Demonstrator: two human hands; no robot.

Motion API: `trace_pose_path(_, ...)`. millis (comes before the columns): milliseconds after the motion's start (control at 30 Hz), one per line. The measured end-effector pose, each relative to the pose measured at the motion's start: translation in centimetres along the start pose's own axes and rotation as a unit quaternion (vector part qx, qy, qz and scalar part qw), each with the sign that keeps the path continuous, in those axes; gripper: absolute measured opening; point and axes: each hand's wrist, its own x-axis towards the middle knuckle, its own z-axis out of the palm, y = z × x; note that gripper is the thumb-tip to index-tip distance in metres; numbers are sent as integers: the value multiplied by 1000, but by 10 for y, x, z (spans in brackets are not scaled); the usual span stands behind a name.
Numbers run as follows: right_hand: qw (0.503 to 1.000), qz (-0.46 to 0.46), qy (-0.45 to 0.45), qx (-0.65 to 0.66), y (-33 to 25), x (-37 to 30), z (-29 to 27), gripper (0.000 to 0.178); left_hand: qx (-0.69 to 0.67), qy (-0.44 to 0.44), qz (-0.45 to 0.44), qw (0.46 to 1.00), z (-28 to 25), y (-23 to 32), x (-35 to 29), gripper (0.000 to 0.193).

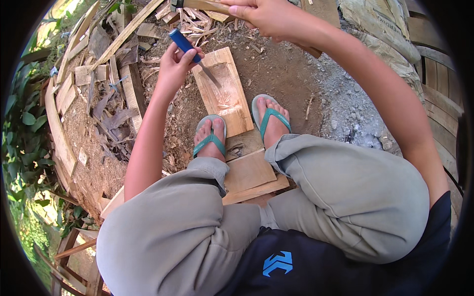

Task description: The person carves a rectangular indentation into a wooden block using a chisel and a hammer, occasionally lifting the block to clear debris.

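Note:
My left hand is closed around a chisel, its blue handle tilted up and its metal blade slanting down into a wooden board. A shallow hollow with rough, pale shavings is cut into the board's face, and the blade's tip rests in it or just over it. Raised at the top of the view, my right hand grips a hammer by its wooden handle. Only a dark bit of the hammer's head shows at the upper edge. The handle's other end pokes out below my wrist.
My sandalled feet flank the board's near end. More flat wood pieces lie between my legs. Wood strips and offcuts are heaped on the left, with shavings beyond. Grey rubble and sacks lie right.

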Motion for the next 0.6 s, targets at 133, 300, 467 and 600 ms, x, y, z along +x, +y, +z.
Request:
trace_pose_path(133,983,173,-43,-40,-64,-11,-26,33,-38,43,44,997,1,16,-12,28)
trace_pose_path(300,997,60,-37,-31,-58,-23,-31,33,-16,7,82,996,8,10,-3,27)
trace_pose_path(467,997,-49,-65,-18,-57,-28,-29,35,-12,2,86,996,14,10,-7,26)
trace_pose_path(600,989,-46,-91,-108,-71,-37,-29,33,-16,-9,104,994,16,8,-4,24)
